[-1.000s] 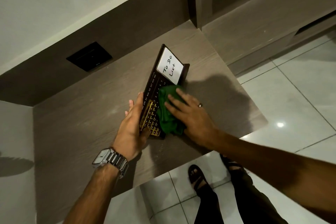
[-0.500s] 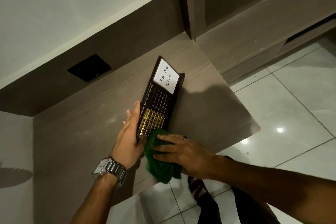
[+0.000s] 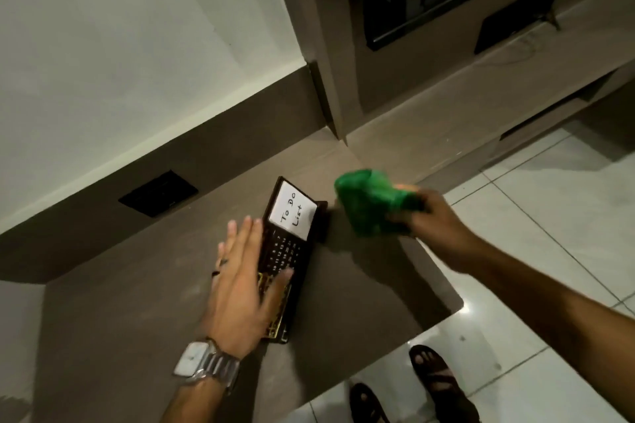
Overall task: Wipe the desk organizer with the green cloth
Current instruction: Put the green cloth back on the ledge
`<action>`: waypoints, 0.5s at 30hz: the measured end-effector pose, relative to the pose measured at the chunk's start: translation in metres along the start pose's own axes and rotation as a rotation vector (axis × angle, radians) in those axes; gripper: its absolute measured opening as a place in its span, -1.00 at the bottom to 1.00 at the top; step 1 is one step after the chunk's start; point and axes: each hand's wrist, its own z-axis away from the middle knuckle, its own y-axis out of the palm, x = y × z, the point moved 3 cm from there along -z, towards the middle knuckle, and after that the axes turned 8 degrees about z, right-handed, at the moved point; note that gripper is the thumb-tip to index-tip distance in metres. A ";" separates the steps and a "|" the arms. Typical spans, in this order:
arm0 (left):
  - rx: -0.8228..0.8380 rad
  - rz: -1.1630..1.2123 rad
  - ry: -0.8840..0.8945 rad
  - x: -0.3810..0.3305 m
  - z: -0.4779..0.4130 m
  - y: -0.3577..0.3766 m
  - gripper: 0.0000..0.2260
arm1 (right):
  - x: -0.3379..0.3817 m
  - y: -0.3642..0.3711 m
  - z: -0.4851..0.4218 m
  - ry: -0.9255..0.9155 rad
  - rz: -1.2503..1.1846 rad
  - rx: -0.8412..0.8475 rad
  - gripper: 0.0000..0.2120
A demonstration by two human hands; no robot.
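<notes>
Now the left hand (image 3: pixel 240 288) lies flat, fingers spread, over the desk organizer's (image 3: pixel 292 251) near end on the bench (image 3: pixel 360 285) — the right hand (image 3: pixel 429 216) clutches the bunched green cloth (image 3: pixel 371 203), lifted just right of its far end.

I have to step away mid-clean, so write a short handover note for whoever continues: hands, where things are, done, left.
Left hand: open, flat on the desk organizer's near half, steadying it.
Right hand: gripping the bunched green cloth, lifted off to the organizer's right.
Organizer lies flat on the desk, "To Do List" card at the far end.
Done: cannot tell from this frame how much has been wiped.
Left: bring the cloth back down and probably wipe the whole face.
</notes>
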 end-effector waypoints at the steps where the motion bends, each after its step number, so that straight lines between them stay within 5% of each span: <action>1: -0.033 -0.007 0.055 -0.013 -0.010 0.012 -0.31 | -0.005 -0.013 -0.012 0.035 -0.052 -0.073 -0.74; 7: 0.170 -0.209 0.195 -0.045 -0.052 0.131 -0.33 | -0.035 -0.060 -0.086 0.154 -0.019 -0.345 -0.80; 11: 0.300 -0.261 0.153 -0.024 -0.055 0.185 -0.26 | -0.048 -0.067 -0.122 -0.096 0.599 -0.477 -0.60; 15: 0.246 -0.293 0.170 -0.011 -0.053 0.199 -0.26 | -0.083 -0.055 -0.151 -0.189 1.212 -0.274 -0.39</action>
